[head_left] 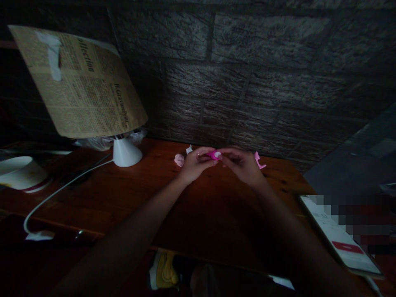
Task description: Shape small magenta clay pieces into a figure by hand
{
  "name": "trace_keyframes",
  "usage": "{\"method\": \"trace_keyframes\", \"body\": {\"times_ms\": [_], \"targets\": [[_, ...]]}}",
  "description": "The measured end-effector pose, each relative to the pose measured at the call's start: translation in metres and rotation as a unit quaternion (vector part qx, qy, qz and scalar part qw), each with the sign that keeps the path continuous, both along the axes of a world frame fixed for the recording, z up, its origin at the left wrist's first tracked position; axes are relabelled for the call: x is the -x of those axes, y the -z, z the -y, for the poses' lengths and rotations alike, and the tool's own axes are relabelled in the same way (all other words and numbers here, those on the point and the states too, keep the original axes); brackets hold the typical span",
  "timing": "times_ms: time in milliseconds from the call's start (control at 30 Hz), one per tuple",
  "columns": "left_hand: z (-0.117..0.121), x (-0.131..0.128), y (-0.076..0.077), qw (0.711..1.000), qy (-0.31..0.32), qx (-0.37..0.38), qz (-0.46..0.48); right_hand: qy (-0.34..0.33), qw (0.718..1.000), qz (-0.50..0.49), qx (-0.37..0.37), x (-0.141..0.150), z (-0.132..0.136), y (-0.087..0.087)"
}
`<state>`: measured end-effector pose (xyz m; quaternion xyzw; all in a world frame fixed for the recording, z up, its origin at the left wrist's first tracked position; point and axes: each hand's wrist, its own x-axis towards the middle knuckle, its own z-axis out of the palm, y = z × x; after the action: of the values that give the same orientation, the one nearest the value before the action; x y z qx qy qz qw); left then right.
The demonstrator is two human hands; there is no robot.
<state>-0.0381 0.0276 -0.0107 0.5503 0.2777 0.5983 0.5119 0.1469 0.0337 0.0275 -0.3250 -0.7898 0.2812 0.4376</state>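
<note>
Above the far part of the wooden table, both hands meet around a small bright pink piece [213, 155] with a whitish round end; its exact kind is too small to make out. My left hand [195, 164] pinches it from the left between thumb and fingers. From the other side, my right hand [243, 164] has its fingers closed at the whitish end. A pale pink crumpled lump [178, 160] and a white scrap [189, 149] lie just left of my left hand. Beyond my right hand is a flat pink piece [259, 160], partly covered by it.
A lamp with a newsprint shade [89, 88] and white base [126, 152] stands at the left, its white cord [62, 187] running over the table [198, 210]. A paper cup [23, 173] is far left. A lit phone or tablet [338, 235] lies right. A brick wall [247, 74] rises behind.
</note>
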Motion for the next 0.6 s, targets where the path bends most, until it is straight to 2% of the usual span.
{"method": "trace_keyframes", "body": {"times_ms": [233,400,600], "targets": [[0.0034,-0.0019,-0.0026,0.998,0.014,0.041,0.043,0.001,1.000,-0.023,-0.013,-0.0022,-0.0030,-0.0003],[0.0039,-0.0017,-0.0041,0.991,0.041,0.080,0.097,-0.007,0.989,-0.081,0.125,0.0003,-0.0023,0.0018],[0.0055,-0.0002,-0.0104,0.971,0.095,0.165,0.145,0.013,0.971,-0.098,0.219,0.0032,-0.0026,0.0022]]}}
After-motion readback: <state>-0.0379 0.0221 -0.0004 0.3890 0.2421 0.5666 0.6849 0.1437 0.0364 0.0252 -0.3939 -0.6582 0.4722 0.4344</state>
